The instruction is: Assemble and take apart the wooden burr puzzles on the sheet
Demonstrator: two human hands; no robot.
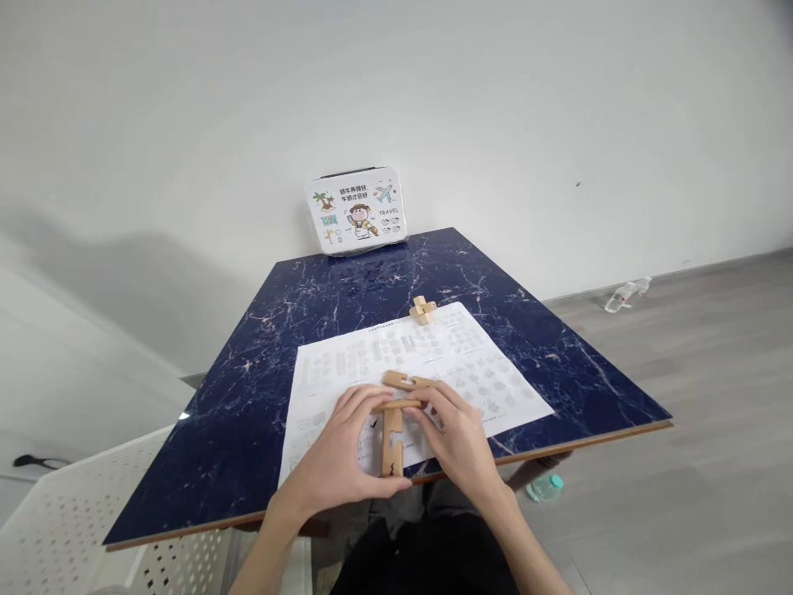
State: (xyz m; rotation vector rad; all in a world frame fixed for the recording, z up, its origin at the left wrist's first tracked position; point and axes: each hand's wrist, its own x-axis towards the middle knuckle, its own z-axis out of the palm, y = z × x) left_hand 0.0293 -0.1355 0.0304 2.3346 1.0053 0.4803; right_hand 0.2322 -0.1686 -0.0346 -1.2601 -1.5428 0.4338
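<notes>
My left hand (pixel 334 459) curves around a notched wooden puzzle piece (pixel 389 454) that points toward me, its thumb at the near end. The fingertips of that hand rest at the left end of a second wooden puzzle piece (pixel 397 404), which lies crosswise at the far end of the first. My right hand (pixel 455 434) pinches the right end of this crosswise piece between thumb and fingers. Just beyond lies a third notched wooden piece (pixel 396 379), partly covered by my right fingers. Dark marks show on the first piece. Whether the two held pieces interlock I cannot tell.
Under my hands lies a printed paper sheet (pixel 347 359) with diagrams. A small assembled wooden burr puzzle (pixel 423 310) sits at its far edge. A white cartoon-printed case (pixel 358 211) leans against the wall on the blue marbled table (pixel 248 430). Plastic bottles (pixel 625 293) lie on the floor.
</notes>
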